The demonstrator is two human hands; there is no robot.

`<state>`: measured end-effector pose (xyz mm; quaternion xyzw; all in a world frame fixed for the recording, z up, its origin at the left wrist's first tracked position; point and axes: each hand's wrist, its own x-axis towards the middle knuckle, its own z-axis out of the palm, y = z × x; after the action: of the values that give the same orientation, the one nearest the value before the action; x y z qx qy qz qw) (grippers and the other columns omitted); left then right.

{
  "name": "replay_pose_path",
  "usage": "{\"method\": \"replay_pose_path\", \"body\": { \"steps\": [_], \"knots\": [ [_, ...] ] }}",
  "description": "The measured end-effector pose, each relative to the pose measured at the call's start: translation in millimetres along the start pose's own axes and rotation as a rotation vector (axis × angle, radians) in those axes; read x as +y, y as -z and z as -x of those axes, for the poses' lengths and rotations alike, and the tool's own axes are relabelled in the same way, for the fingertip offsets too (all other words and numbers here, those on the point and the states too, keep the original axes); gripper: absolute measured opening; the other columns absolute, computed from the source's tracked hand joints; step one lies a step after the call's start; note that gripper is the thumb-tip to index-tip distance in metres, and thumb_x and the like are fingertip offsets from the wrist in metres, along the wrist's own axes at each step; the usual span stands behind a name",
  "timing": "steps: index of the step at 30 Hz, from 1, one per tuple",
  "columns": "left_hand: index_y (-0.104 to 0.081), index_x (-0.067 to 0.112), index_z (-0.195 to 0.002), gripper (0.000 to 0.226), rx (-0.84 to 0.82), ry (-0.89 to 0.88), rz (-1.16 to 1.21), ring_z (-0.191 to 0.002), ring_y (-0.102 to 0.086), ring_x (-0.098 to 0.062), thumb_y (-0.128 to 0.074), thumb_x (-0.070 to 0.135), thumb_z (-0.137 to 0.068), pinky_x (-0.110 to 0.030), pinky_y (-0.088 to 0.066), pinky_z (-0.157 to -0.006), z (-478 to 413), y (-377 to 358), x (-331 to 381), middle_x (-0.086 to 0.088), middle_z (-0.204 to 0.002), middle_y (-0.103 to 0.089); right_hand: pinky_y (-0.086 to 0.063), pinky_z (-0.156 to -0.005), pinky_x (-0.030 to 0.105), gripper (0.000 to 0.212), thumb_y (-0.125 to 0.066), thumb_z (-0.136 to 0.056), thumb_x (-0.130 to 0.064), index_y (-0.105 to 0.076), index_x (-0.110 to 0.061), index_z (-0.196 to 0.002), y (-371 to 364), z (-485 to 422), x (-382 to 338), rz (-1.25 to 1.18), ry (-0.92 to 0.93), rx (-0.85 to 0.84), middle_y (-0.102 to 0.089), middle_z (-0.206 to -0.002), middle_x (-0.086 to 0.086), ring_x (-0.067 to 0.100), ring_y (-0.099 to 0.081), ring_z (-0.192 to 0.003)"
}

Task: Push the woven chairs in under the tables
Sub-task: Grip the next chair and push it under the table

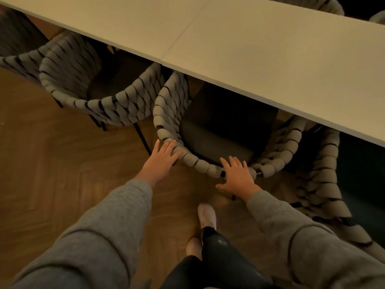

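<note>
A grey woven chair [166, 113] with a dark seat stands in front of me, its front half under the white table [270, 59]. My left hand [161, 158] lies flat against the left part of its curved backrest, fingers spread. My right hand [237, 176] rests flat on the backrest's right part, fingers apart, gripping nothing. Another woven chair [87, 80] sits to the left, partly under the adjoining white table [104, 19]. A third woven chair [320, 174] stands at the right, close beside the middle one.
Wooden herringbone floor [62, 174] spreads to the left and below. My feet in pale shoes [206, 215] stand just behind the middle chair. A further woven chair [12, 61] shows at the far left edge, and more chair backs peek over the table's far side.
</note>
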<state>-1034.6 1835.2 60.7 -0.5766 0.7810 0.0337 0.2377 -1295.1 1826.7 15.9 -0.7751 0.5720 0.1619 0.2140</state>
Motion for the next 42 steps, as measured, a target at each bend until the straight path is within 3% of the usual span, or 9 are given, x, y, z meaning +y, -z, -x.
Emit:
{"method": "replay_pose_path", "body": {
  "steps": [4,9,13,18,24,31,37,42],
  "knots": [
    [-0.009,0.023,-0.154,0.082,-0.077,-0.068,0.005,-0.149,0.005,-0.029,-0.060,0.012,-0.091,-0.055,-0.002,-0.119,-38.8,2.0,-19.0,-0.011,-0.161,-0.004,-0.022,-0.117,0.049,0.091,-0.069,-0.083,-0.047,-0.016,-0.023,-0.153,-4.2,-20.6,-7.7,-0.028,0.008,-0.139,-0.035,-0.150,0.009,0.030,-0.032,-0.139],
    [-0.018,0.024,-0.152,0.072,-0.196,-0.214,-0.062,-0.148,-0.009,-0.029,-0.059,0.018,-0.093,-0.059,-0.003,-0.116,-89.0,-8.4,-27.1,-0.008,-0.157,-0.023,-0.043,-0.100,0.038,0.056,-0.059,-0.092,-0.028,-0.035,-0.027,-0.143,-12.4,-29.5,4.4,-0.063,-0.072,-0.101,-0.052,-0.132,0.005,0.025,-0.052,-0.118],
    [-0.032,0.028,-0.147,0.058,-0.259,-0.295,-0.092,-0.145,-0.023,-0.028,-0.055,0.018,-0.094,-0.062,0.001,-0.114,-120.9,-15.7,-33.1,-0.002,-0.151,-0.037,-0.031,-0.112,0.044,0.038,-0.056,-0.093,-0.023,-0.051,-0.028,-0.130,-8.8,-36.6,5.1,0.076,-0.146,-0.106,-0.060,-0.123,0.001,0.022,-0.054,-0.116],
    [-0.046,0.029,-0.134,0.042,-0.261,-0.402,-0.072,-0.127,-0.048,-0.026,-0.053,0.019,-0.094,-0.060,-0.019,-0.112,-136.1,-21.9,-40.2,0.000,-0.133,-0.056,-0.031,-0.109,0.042,0.027,-0.051,-0.094,-0.022,-0.059,-0.030,-0.119,-14.2,-34.8,-5.3,0.099,-0.234,-0.064,-0.063,-0.117,-0.001,0.020,-0.056,-0.112],
    [-0.050,0.033,-0.129,0.038,-0.224,-0.456,-0.033,-0.124,-0.050,-0.025,-0.054,0.022,-0.093,-0.057,-0.021,-0.111,-116.1,-28.3,-51.4,0.002,-0.127,-0.058,-0.030,-0.109,0.045,0.027,-0.051,-0.093,-0.021,-0.060,-0.032,-0.116,-28.4,-20.4,-36.6,0.095,-0.322,-0.070,-0.063,-0.110,-0.003,0.020,-0.057,-0.109],
    [-0.048,0.033,-0.130,0.039,-0.215,-0.509,-0.067,-0.122,-0.052,-0.024,-0.054,0.022,-0.094,-0.058,-0.022,-0.111,-87.3,-43.5,-62.7,0.003,-0.126,-0.059,-0.028,-0.109,0.044,0.032,-0.049,-0.094,-0.021,-0.059,-0.032,-0.122,-42.0,4.7,-66.8,0.068,-0.340,-0.094,-0.060,-0.119,-0.001,0.022,-0.054,-0.114],
    [-0.049,0.033,-0.129,0.039,-0.170,-0.486,-0.017,-0.124,-0.051,-0.023,-0.055,0.021,-0.093,-0.059,-0.020,-0.112,-81.5,-47.8,-60.9,0.004,-0.127,-0.059,-0.029,-0.106,0.046,0.030,-0.049,-0.095,-0.022,-0.060,-0.032,-0.121,-43.9,8.1,-63.6,0.073,-0.320,-0.085,-0.059,-0.117,-0.002,0.021,-0.054,-0.113],
    [-0.045,0.036,-0.136,0.046,-0.219,-0.441,-0.021,-0.127,-0.049,-0.024,-0.059,0.031,-0.093,-0.058,-0.021,-0.111,-98.8,-39.4,-70.4,0.004,-0.130,-0.059,-0.028,-0.105,0.047,0.028,-0.053,-0.094,-0.021,-0.058,-0.033,-0.119,-27.8,-11.0,-60.1,0.073,-0.300,-0.063,-0.062,-0.112,-0.003,0.022,-0.056,-0.110]
  ]
}}
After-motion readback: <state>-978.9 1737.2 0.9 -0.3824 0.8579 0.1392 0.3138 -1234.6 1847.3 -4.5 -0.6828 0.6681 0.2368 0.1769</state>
